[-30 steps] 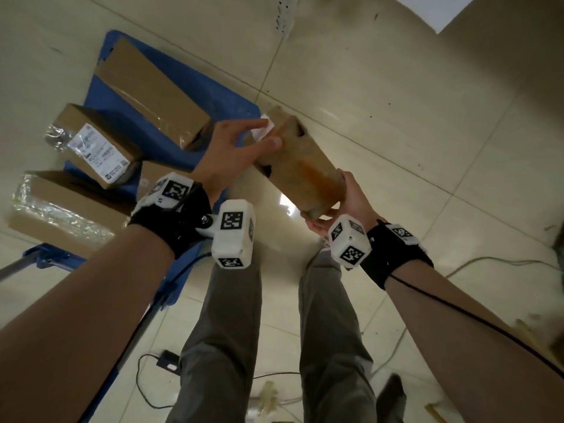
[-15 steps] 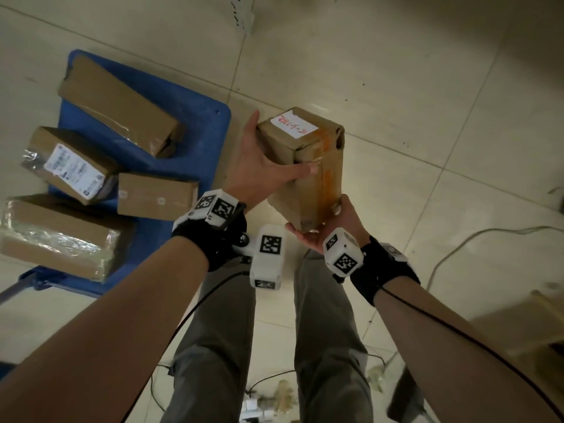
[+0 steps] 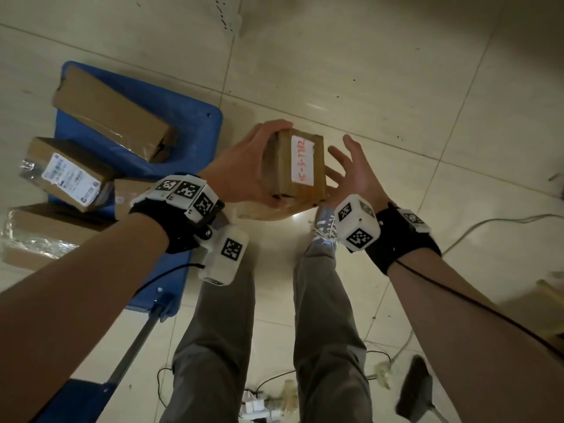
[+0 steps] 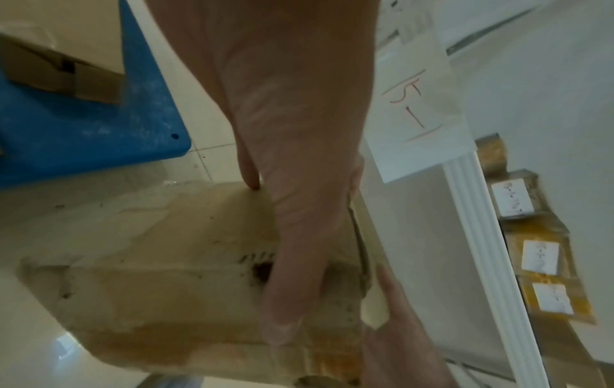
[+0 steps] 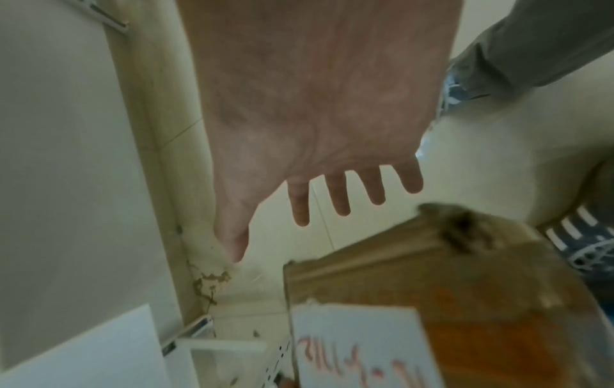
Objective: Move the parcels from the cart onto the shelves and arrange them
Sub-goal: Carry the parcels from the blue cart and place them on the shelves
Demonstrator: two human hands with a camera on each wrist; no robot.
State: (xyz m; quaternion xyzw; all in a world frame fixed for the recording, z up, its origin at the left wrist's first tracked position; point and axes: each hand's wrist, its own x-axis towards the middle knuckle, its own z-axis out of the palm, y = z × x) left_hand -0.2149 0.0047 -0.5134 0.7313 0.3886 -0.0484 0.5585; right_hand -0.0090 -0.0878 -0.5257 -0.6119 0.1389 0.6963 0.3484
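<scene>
A brown cardboard parcel (image 3: 280,166) with a white hand-written label (image 3: 303,161) hangs above the floor in front of my legs. My left hand (image 3: 244,169) grips its left side, fingers over the far edge and thumb on the near face. In the left wrist view that thumb (image 4: 292,275) lies across the worn, tape-covered parcel (image 4: 166,275). My right hand (image 3: 351,175) is spread flat just right of the parcel. In the right wrist view its straight fingers (image 5: 335,194) stand a little off the parcel (image 5: 482,302); I cannot tell whether they touch it.
The blue cart (image 3: 195,117) stands on the tiled floor at left with several cardboard parcels, among them a long one (image 3: 113,117) and a labelled one (image 3: 67,175). A white shelf post (image 4: 482,236) and labelled parcels on shelves (image 4: 541,257) are close on the right. Cables (image 3: 488,227) lie on the floor.
The parcel has turned so its label end faces up at me. My right hand has let go of the lower end and spread beside it; my left hand now carries it.
</scene>
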